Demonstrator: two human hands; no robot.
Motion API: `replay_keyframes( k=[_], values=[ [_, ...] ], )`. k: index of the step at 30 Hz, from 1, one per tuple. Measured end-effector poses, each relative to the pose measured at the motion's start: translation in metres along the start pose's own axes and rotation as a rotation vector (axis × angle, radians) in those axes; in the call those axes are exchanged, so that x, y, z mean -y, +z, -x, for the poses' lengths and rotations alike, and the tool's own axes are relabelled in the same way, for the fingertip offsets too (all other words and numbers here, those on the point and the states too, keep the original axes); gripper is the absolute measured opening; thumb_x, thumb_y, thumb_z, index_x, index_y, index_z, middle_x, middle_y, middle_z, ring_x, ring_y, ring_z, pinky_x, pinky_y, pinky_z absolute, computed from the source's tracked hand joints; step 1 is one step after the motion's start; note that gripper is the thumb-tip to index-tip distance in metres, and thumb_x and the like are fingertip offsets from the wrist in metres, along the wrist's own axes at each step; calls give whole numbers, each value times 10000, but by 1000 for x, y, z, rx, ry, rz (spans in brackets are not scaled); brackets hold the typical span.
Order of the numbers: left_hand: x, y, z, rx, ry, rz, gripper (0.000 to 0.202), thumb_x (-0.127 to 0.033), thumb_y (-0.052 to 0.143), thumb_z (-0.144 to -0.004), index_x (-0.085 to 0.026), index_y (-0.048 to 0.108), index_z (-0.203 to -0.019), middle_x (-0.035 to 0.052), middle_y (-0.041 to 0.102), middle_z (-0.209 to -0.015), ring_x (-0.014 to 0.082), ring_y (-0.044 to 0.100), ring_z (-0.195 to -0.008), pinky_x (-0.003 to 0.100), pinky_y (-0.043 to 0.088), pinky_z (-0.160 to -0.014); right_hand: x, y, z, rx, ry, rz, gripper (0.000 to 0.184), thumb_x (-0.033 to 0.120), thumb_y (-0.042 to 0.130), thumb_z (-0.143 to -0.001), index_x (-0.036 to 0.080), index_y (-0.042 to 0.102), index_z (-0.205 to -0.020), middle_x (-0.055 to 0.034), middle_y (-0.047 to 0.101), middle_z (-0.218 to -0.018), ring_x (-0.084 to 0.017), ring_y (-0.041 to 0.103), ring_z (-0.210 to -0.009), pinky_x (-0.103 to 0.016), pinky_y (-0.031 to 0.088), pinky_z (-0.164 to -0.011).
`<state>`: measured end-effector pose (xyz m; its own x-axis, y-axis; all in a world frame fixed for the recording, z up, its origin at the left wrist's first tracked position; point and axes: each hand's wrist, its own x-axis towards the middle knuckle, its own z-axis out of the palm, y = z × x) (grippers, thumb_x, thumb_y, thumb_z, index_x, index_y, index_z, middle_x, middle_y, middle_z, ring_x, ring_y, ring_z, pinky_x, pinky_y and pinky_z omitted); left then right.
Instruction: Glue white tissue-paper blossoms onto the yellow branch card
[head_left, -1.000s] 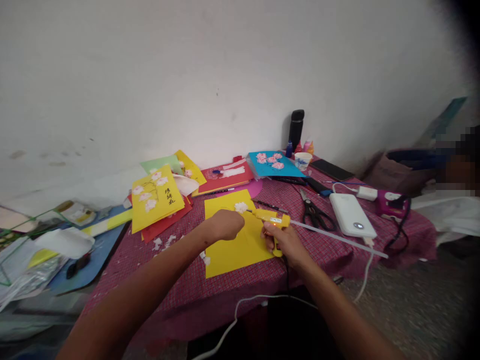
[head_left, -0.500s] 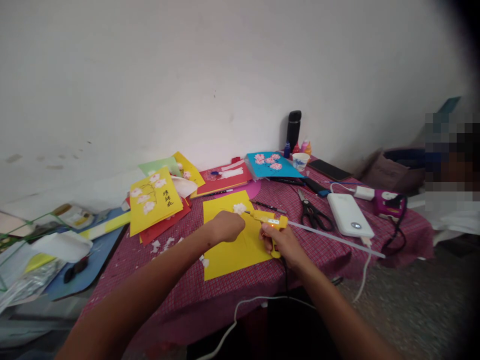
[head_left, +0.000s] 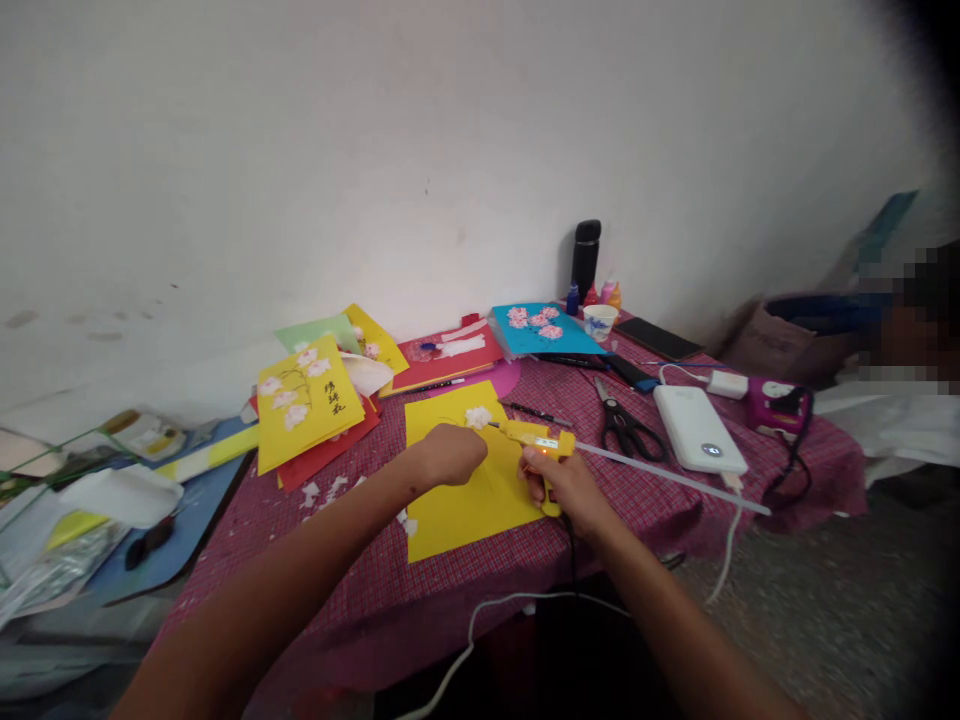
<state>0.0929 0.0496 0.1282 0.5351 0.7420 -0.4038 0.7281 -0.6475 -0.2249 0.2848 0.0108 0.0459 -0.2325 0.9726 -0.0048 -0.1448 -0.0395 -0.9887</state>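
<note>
My right hand [head_left: 564, 487] grips a yellow hot glue gun [head_left: 538, 440] with a lit red light and a long clear glue stick [head_left: 675, 479] trailing to the right. Its nozzle points left at a small white paper flower [head_left: 478, 416] on a yellow card sheet [head_left: 469, 490]. My left hand [head_left: 448, 453] is closed into a loose fist over the sheet, just left of the nozzle and below the flower; whether it pinches anything is hidden.
On the red checked tablecloth [head_left: 637, 500] lie black scissors [head_left: 625, 424], a white power bank [head_left: 699, 429], a purple device [head_left: 780, 407], a phone [head_left: 660, 339], a blue flower card [head_left: 544, 328], a yellow flower card [head_left: 307, 402], a black flask [head_left: 586, 256]. Clutter sits at the left.
The view has shifted slightly; both hands and the glue gun stay at nearly the same spot over the yellow sheet.
</note>
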Motion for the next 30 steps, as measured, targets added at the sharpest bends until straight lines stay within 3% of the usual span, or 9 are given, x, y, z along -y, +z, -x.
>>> replay_keyframes(
  k=[4, 9, 18, 30],
  values=[
    [17, 3, 4, -56, -6, 66, 388, -150, 538, -816, -236, 686, -1165, 86, 711, -1176, 261, 672, -1053, 342, 542, -821, 2, 0, 0, 5, 10, -16, 380, 499, 560, -859, 173, 613, -671, 24, 525, -414, -96, 425, -372, -225, 282, -399],
    [30, 14, 18, -101, -36, 96, 378, -139, 488, -814, -216, 701, -1116, 91, 715, -1141, 249, 667, -1031, 342, 522, -845, 0, 0, 0, 7, 18, -18, 379, 499, 562, -854, 175, 613, -666, 29, 520, -414, -92, 414, -370, -224, 291, -402],
    [19, 29, 36, -181, 7, 185, 438, -113, 477, -783, -212, 683, -1156, 77, 706, -1113, 213, 663, -995, 295, 519, -848, 3, 1, 1, -3, 14, 3, 383, 511, 572, -842, 181, 604, -651, 22, 520, -409, -101, 410, -371, -231, 301, -404],
    [17, 37, 36, -166, 11, 164, 376, -118, 518, -786, -252, 715, -1077, 66, 710, -1029, 205, 667, -947, 278, 510, -810, 0, 1, 1, -3, 30, 40, 389, 522, 555, -852, 181, 614, -673, 27, 522, -420, -105, 423, -386, -237, 291, -426]
  ],
)
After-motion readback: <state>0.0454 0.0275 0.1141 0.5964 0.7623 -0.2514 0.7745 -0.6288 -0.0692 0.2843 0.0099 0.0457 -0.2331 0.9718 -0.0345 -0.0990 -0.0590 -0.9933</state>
